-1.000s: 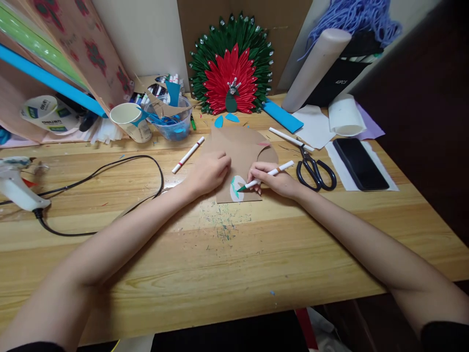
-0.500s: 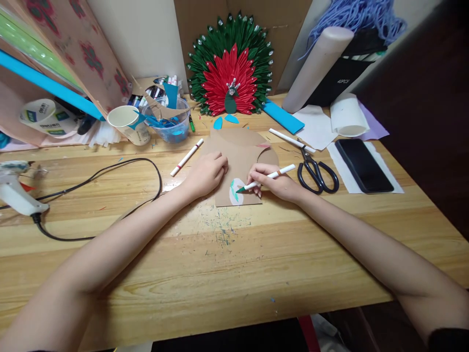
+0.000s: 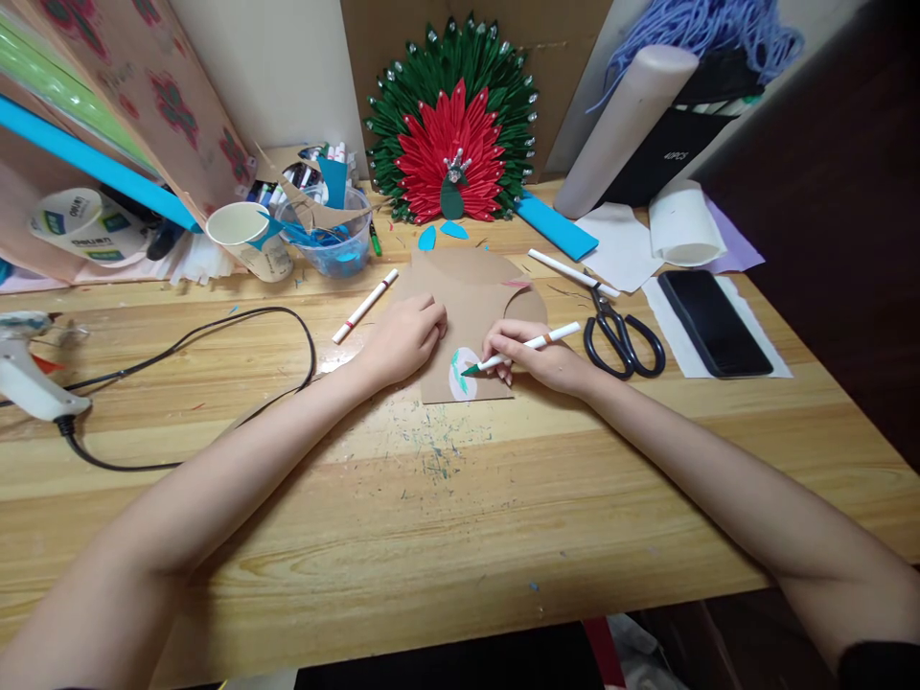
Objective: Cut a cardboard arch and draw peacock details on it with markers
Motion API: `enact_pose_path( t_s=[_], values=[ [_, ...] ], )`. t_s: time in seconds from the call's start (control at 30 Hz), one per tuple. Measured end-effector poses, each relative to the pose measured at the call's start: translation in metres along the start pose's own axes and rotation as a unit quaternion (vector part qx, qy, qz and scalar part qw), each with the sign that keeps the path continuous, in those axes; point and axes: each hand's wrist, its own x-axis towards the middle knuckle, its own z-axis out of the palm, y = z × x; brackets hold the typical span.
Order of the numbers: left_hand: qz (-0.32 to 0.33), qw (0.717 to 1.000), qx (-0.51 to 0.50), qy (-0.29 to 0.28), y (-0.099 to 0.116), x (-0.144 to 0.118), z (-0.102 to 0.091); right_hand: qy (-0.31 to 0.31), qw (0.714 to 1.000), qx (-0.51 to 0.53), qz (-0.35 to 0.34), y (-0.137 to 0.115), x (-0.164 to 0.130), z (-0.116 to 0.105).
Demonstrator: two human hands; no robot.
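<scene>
My right hand grips a white marker with an orange-brown band. Its green tip touches a small pale oval that carries green streaks. The oval lies on a sheet of brown cardboard, near its front edge. Resting on the left part of the cardboard is my left hand, its fingers curled in and nothing seen in them. Another white marker with a red band lies left of the cardboard. Black-handled scissors are beside my right hand.
A glue gun with a looping black cord lies at left. Behind it stand a paper cup and a clear tub of scraps. A green-and-red peacock decoration stands at the back; a phone lies on white paper at right.
Hardly anything differs: the marker tip stays on the oval with my right hand almost in place. My left hand keeps its position, and the view shifts very slightly.
</scene>
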Motion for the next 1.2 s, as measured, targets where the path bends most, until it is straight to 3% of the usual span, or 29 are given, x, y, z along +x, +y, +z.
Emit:
enact_pose_path(
  t_s=[0.13, 0.33, 0.57, 0.8, 1.03, 1.2],
  values=[
    [0.001, 1.000, 0.001, -0.001, -0.0007, 0.0000, 0.0003, -0.024, 0.999, -0.020, -0.007, -0.0009, -0.0003, -0.0005],
    [0.004, 1.000, 0.003, -0.004, -0.0011, 0.0000, 0.0001, 0.024, 1.000, -0.002, -0.003, 0.0004, -0.0004, 0.0017],
    [0.003, 1.000, 0.005, -0.001, -0.0011, 0.0002, 0.0005, -0.010, 0.999, -0.030, -0.013, -0.0010, -0.0005, -0.0003],
    [0.009, 1.000, 0.005, 0.003, -0.0019, -0.0002, 0.0016, 0.023, 1.000, -0.003, -0.006, 0.0019, -0.0004, 0.0018],
    [0.007, 1.000, -0.005, 0.000, -0.0015, 0.0000, 0.0011, -0.014, 0.999, -0.032, -0.012, 0.0013, -0.0013, -0.0011],
    [0.008, 1.000, 0.000, 0.001, -0.0015, 0.0007, 0.0013, 0.021, 1.000, -0.010, -0.005, 0.0038, -0.0014, 0.0009]
  ],
)
